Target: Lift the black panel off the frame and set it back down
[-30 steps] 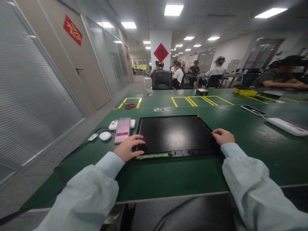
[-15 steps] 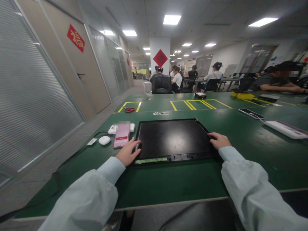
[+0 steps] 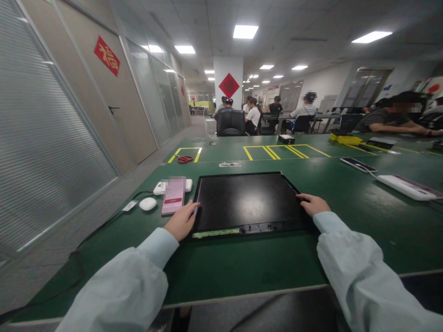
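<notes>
A black flat display panel (image 3: 247, 200) lies face up on the green table (image 3: 242, 267), with a thin green circuit strip (image 3: 212, 234) along its near edge. My left hand (image 3: 181, 221) rests at the panel's left edge, fingers stretched along it. At the panel's right edge sits my right hand (image 3: 313, 204), its fingers curled onto the rim. Both arms wear pale blue sleeves.
A pink-screened phone (image 3: 172, 195), a white earbud case (image 3: 148, 204) and a white charger (image 3: 158, 187) lie left of the panel. Red scissors (image 3: 184, 159), yellow floor-tape boxes (image 3: 287, 151), another phone (image 3: 357, 164) and a white device (image 3: 406, 186) lie farther off. People sit at tables behind.
My left hand has slid from on top of the panel's near left corner to its left edge. My right hand stays at the right edge. The view has tilted slightly.
</notes>
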Demonstrator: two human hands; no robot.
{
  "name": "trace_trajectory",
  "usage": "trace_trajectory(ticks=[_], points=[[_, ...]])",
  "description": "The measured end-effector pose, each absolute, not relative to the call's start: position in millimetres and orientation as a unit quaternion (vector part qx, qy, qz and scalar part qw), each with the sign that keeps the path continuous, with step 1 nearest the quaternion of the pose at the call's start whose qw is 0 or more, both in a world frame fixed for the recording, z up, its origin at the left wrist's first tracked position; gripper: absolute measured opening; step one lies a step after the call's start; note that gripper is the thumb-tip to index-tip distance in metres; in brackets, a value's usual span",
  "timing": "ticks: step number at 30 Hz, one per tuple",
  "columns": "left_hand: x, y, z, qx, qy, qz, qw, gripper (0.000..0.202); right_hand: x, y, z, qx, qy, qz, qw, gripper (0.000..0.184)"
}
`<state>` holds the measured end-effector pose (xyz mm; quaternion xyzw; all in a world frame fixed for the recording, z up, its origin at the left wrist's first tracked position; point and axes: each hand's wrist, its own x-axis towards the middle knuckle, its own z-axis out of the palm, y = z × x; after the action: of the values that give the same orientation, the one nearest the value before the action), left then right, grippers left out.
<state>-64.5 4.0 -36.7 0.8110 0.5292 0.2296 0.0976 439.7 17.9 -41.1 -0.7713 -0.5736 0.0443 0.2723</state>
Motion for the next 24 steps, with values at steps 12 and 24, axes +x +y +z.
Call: trace_trajectory(ticks=[12,24], points=[[-56,-4,-26,0.754,0.514,0.336,0.233,0.056,440,17,-38,-0.786,-0.566,0.06,0.241,0.043],[-32,-17,-11,0.42,0.481,0.573,0.513,0.048,440,15,-38,-0.801,-0.543,0.077,0.24,0.041]])
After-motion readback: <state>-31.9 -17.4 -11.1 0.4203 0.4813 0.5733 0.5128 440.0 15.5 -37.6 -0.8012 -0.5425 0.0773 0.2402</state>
